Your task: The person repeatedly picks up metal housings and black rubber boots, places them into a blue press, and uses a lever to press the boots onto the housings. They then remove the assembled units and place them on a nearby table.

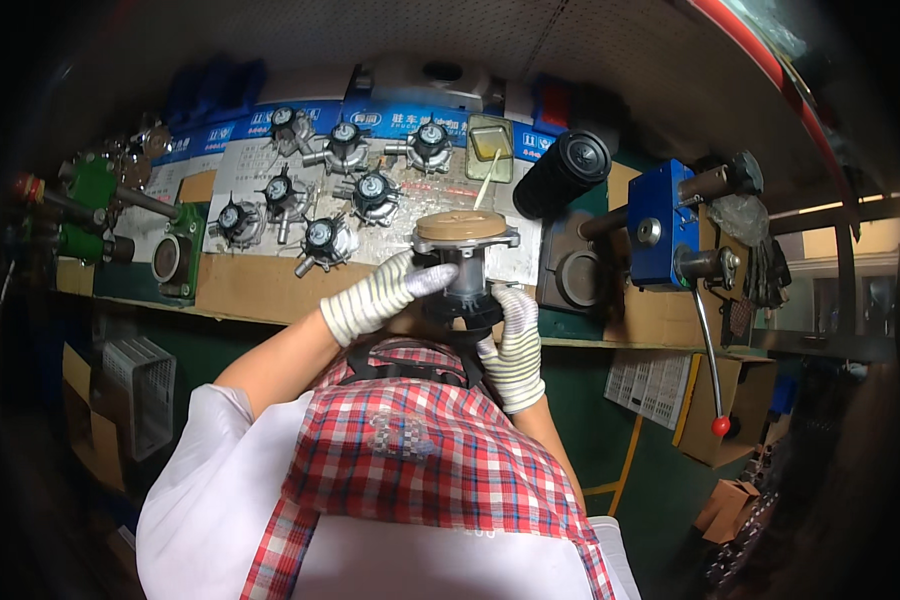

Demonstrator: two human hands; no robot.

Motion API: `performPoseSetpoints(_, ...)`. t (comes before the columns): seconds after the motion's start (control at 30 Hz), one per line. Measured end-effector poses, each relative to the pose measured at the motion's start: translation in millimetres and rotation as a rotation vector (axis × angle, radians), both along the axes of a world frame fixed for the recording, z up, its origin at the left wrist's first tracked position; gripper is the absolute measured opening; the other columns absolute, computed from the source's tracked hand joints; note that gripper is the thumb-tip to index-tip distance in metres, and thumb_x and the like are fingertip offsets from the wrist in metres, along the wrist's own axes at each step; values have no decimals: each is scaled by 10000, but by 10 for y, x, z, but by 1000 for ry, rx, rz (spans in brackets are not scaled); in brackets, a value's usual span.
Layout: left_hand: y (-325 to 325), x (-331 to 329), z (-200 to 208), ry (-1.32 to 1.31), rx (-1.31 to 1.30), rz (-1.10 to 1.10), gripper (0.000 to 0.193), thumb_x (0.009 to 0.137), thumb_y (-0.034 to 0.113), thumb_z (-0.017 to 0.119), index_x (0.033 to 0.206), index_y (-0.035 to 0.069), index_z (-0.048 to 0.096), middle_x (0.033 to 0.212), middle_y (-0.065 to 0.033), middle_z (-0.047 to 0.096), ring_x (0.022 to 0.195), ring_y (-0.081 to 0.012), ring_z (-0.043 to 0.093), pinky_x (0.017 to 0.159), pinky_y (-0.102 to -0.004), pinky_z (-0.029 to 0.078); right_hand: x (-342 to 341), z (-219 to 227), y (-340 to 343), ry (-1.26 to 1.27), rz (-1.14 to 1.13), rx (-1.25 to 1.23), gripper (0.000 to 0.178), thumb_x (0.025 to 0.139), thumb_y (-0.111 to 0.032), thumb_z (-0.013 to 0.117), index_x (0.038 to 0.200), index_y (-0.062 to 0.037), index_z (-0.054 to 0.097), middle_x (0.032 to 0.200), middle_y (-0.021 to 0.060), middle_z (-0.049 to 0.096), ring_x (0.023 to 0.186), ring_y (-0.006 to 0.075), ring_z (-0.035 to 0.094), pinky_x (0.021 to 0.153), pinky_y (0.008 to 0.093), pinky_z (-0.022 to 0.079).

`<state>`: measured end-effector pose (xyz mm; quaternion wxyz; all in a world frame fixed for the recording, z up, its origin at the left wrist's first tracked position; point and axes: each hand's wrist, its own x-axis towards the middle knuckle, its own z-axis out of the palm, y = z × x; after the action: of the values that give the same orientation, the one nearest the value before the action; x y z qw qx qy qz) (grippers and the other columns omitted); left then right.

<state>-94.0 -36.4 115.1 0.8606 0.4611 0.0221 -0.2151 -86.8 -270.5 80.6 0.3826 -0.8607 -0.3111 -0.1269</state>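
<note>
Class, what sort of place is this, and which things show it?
Probably an assembly workshop: seven similar metal parts are set out together, a blue lever machine stands at right, and the gloved left hand and right hand hold a tan-topped unit.

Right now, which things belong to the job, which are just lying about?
Job: tan-topped part; left hand gripping it, right hand at its black lower end; likely the seven metal assemblies.

Lying about, seemingly: grey crate, right-side cardboard box.
</note>
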Motion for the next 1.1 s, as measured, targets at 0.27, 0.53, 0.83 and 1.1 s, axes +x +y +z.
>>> performPoseSetpoints(0.27, -296, 40, -276, 101, -14, -8, 657, 877, 340, 789, 1396, 41, 521, 1295, -68, 622, 1188, -182, 580, 1040, -363, 465, -115, 355, -134, -95, -46, -241, 597, 688, -39, 754, 1268, -131, 648, 1015, 207, 642, 840, 376, 680, 680, 437, 560)
performPoseSetpoints(0.53, -447, 321, -880, -51, -336, -177, 802, 896, 268, 750, 1540, 66, 318, 1473, -142, 503, 1345, -281, 509, 1136, -416, 434, -156, 389, -508, -180, 53, -51, 605, 733, -312, 859, 1273, -170, 627, 1109, 154, 593, 923, 343, 644, 763, 427, 561)
performPoseSetpoints(0.83, -699, 546, -898, -455, -6, -268, 636, 1015, 335, 580, 1541, 71, 342, 1469, -234, 489, 1213, -337, 598, 1046, -451, 504, -88, 357, -828, -20, 159, -161, 788, 676, -313, 845, 1392, -165, 550, 1286, 198, 580, 1145, 387, 598, 955, 471, 522)
performPoseSetpoints(1.1, -1378, 599, -787, -161, -352, -436, 794, 877, 397, 772, 1505, 82, 402, 1450, -235, 509, 1222, -321, 604, 1064, -440, 494, -256, 224, -1311, 59, 63, -56, 802, 660, -76, 750, 1422, -78, 501, 1330, 208, 572, 1198, 390, 568, 1024, 468, 490)
